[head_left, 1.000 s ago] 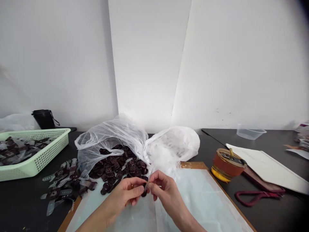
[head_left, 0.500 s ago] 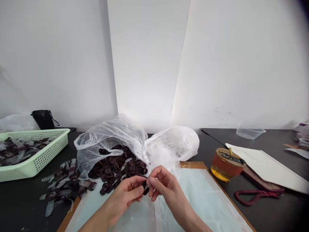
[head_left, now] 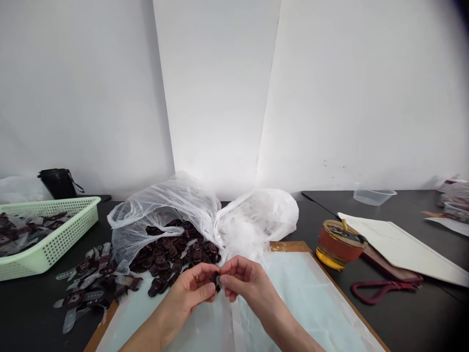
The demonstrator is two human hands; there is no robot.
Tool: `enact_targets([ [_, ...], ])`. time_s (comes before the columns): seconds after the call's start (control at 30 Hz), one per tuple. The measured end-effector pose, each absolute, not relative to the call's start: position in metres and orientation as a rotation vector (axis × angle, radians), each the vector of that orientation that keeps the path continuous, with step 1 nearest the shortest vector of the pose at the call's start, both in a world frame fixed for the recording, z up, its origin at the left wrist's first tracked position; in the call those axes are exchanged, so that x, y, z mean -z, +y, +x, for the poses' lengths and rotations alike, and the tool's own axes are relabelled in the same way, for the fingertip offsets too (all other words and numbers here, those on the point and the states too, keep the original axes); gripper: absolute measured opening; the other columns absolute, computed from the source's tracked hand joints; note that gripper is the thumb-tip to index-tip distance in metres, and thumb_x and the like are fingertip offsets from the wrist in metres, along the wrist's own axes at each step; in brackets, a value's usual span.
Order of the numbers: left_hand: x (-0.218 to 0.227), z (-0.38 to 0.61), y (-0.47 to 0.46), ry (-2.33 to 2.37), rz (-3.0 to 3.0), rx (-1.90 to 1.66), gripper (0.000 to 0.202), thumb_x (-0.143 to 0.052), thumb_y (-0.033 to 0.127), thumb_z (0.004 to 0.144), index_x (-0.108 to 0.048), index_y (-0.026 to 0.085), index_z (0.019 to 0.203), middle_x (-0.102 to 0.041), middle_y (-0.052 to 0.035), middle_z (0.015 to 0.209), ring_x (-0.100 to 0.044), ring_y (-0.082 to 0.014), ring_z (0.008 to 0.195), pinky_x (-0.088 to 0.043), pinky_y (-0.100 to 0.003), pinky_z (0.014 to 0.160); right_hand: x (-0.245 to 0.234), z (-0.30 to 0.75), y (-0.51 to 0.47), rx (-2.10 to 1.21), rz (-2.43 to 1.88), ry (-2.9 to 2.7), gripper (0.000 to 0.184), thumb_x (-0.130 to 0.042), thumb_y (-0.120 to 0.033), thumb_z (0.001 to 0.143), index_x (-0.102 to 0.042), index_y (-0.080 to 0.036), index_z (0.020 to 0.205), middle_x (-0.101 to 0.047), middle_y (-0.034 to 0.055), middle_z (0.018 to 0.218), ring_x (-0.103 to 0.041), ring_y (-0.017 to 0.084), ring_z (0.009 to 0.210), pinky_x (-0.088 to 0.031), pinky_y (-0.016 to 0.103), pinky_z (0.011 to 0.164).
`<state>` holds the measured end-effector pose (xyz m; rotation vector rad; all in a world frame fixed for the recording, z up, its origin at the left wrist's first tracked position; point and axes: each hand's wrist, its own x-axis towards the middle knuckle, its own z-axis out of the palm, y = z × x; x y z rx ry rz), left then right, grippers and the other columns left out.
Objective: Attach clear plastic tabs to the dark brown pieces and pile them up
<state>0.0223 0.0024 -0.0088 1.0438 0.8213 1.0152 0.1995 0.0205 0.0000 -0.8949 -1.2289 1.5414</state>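
Low over the pale sheet (head_left: 289, 298), my left hand (head_left: 194, 288) pinches a small dark brown plastic piece (head_left: 215, 279) between thumb and fingers. My right hand (head_left: 247, 281) meets it from the other side, thumb and fingertips closed on a small clear plastic piece (head_left: 219, 280) pressed against the dark one. Fingers hide most of both pieces. Just behind my hands, a heap of similar dark brown pieces (head_left: 172, 249) spills from a clear plastic bag (head_left: 139, 210). Beside it, a white bag (head_left: 274, 212) holds many clear pieces (head_left: 240, 234).
At left, dark pieces with clear straps (head_left: 86, 283) lie near a green basket (head_left: 69, 242) of similar ones. A black cup (head_left: 57, 183) stands behind. Right are a tape roll (head_left: 337, 244), dark red scissors (head_left: 381, 289), a white pad (head_left: 399, 244) and a clear tub (head_left: 373, 196).
My hands have drawn closer together, and the clear piece now sits against the dark piece. The view has shifted slightly, moving the surroundings a little left.
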Motion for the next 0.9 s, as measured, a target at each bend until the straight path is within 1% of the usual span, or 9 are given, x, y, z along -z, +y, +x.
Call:
enact_targets([
  [0.13, 0.0103, 0.0242, 0.0033, 0.816, 1.095, -1.006, 0.029, -0.079, 0.031, 0.075, -0.074, 0.02, 0.102, -0.064, -0.0011, 0.081, -0.052, -0.0129, 0.073, -0.041, -0.027, 0.071, 0.0035, 0.1996, 0.0218, -1.526, -0.886, -1.209, 0.029, -0.083, -0.028, 0.062, -0.058, -0.016, 0.071, -0.06, -0.0056, 0.053, -0.055, 0.009, 0.042, -0.044, 0.02, 0.041],
  [0.27, 0.0119, 0.0263, 0.0035, 0.817, 1.08, -1.027, 0.032, -0.082, 0.033, 0.072, -0.074, 0.019, 0.1, -0.065, -0.0019, 0.081, -0.052, -0.0128, 0.071, -0.041, -0.026, 0.068, 0.0023, 0.1998, 0.0218, -1.514, -0.895, -1.232, 0.025, -0.08, -0.024, 0.063, -0.057, -0.017, 0.071, -0.06, -0.0061, 0.055, -0.054, 0.009, 0.042, -0.043, 0.02, 0.04],
  [0.43, 0.0141, 0.0266, 0.0037, 0.859, 1.106, -1.031, 0.033, -0.082, 0.033, 0.071, -0.074, 0.019, 0.1, -0.066, -0.0018, 0.079, -0.052, -0.0133, 0.07, -0.04, -0.026, 0.067, -0.0024, 0.2, 0.02, -1.504, -0.938, -1.258, 0.018, -0.074, -0.02, 0.065, -0.056, -0.017, 0.07, -0.058, -0.0069, 0.051, -0.052, 0.009, 0.042, -0.042, 0.02, 0.041],
  [0.57, 0.0156, 0.0263, 0.0045, 0.887, 1.126, -1.032, 0.034, -0.082, 0.032, 0.071, -0.074, 0.019, 0.101, -0.067, -0.0014, 0.077, -0.053, -0.0136, 0.07, -0.039, -0.026, 0.067, -0.003, 0.1992, 0.0187, -1.507, -0.918, -1.266, 0.018, -0.073, -0.019, 0.066, -0.055, -0.017, 0.07, -0.057, -0.0069, 0.05, -0.051, 0.009, 0.043, -0.043, 0.021, 0.042],
  [0.7, 0.0165, 0.0258, 0.0045, 0.925, 1.127, -1.04, 0.034, -0.082, 0.032, 0.071, -0.075, 0.019, 0.102, -0.065, 0.0007, 0.071, -0.052, -0.0131, 0.068, -0.038, -0.026, 0.068, -0.0001, 0.1975, 0.0186, -1.481, -0.914, -1.269, 0.018, -0.073, -0.02, 0.067, -0.055, -0.017, 0.069, -0.056, -0.007, 0.05, -0.051, 0.009, 0.044, -0.042, 0.022, 0.043],
  [0.9, 0.0149, 0.0251, 0.0034, 0.925, 1.083, -1.041, 0.036, -0.082, 0.032, 0.071, -0.074, 0.018, 0.104, -0.063, 0.0015, 0.067, -0.051, -0.0132, 0.067, -0.039, -0.026, 0.068, 0.0017, 0.1952, 0.0151, -1.418, -0.908, -1.273, 0.016, -0.07, -0.017, 0.069, -0.054, -0.018, 0.071, -0.057, -0.0065, 0.057, -0.052, 0.009, 0.047, -0.042, 0.021, 0.045],
])
